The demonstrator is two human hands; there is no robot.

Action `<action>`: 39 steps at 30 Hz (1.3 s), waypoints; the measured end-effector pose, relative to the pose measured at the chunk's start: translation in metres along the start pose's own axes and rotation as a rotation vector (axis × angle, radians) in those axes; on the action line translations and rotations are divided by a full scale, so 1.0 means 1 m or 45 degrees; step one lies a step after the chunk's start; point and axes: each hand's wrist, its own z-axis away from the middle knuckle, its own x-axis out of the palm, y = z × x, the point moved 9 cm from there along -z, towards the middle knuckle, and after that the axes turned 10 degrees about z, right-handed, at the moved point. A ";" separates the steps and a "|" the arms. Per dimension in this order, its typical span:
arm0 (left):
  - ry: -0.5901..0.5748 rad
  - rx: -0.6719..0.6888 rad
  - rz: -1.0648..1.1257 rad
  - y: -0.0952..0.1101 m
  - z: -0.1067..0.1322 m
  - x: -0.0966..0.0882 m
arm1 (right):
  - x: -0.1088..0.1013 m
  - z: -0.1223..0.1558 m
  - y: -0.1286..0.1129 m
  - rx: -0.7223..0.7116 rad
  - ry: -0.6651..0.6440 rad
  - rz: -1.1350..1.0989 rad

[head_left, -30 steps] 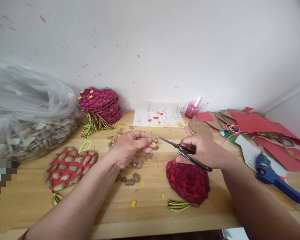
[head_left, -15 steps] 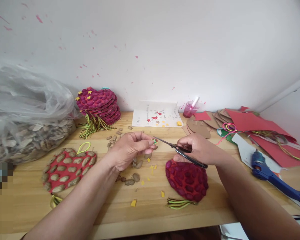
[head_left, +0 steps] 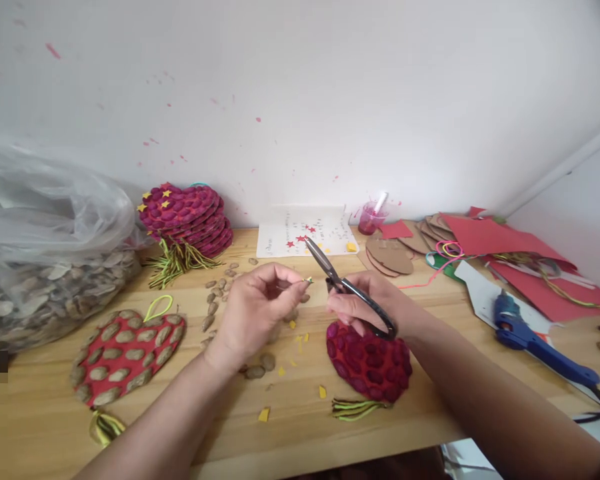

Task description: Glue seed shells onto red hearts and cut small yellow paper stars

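At the bottom of the frame, on the wooden counter (head_left: 240, 433), yellow scraps (head_left: 263, 415) lie scattered left of a purple-studded piece (head_left: 375, 367) with a yarn tassel (head_left: 357, 408). At lower left is a red heart (head_left: 130, 353) covered with peanut shells, partly behind the left forearm.

A little farther off, around the centre of the frame, the left hand (head_left: 263, 310) pinches a tiny cutout (head_left: 308, 281) between thumb and fingers, one pointed yellowish-green end sticking out; its full outline is hidden. Just right of it, the right hand (head_left: 363, 303) is wrapped about the handles of black scissors (head_left: 321, 257), whose blades look drawn together and point up and left, apart from the cutout.

The step in hand seems to be trimming this little shape, with the scissors between snips. Another cut would call for opening the blades, bringing the tips down to the edge and keeping the pinched fingers clear.

Beyond, a stack of purple-studded pieces (head_left: 187, 213) stands at upper left of centre, and a white sheet (head_left: 273, 239) bearing small red stars (head_left: 291, 244) lies by the wall (head_left: 300, 87).
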 end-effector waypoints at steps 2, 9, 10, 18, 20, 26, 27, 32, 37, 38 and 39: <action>-0.036 0.492 -0.387 0.033 0.011 0.009 | 0.005 -0.001 -0.003 -0.046 -0.021 -0.153; -0.213 1.097 -0.953 0.048 0.042 0.032 | 0.008 -0.002 -0.009 -0.093 -0.035 -0.354; -0.232 1.105 -0.985 0.046 0.043 0.033 | 0.008 -0.001 -0.011 -0.096 -0.030 -0.345; -0.288 1.109 -1.038 0.046 0.047 0.039 | 0.006 -0.001 -0.018 -0.133 -0.015 -0.256; -0.283 1.108 -1.025 0.046 0.047 0.037 | 0.003 -0.001 -0.019 -0.129 0.011 -0.216; -0.174 1.071 -0.896 0.053 0.046 0.035 | -0.012 0.001 -0.012 -0.051 0.207 -0.159; -0.142 0.970 -0.812 0.050 0.041 0.033 | -0.013 0.002 -0.011 -0.050 0.222 -0.155; -0.001 0.130 -0.140 0.000 0.015 0.016 | -0.011 0.002 -0.011 -0.081 0.240 -0.166; -0.012 -0.283 0.261 -0.030 0.013 0.018 | -0.009 0.001 -0.008 -0.039 0.232 -0.192; -0.027 -0.327 0.318 -0.033 0.013 0.020 | -0.008 0.001 -0.007 -0.032 0.232 -0.195; -0.036 -0.367 0.371 -0.036 0.014 0.022 | -0.008 0.000 -0.006 -0.029 0.229 -0.193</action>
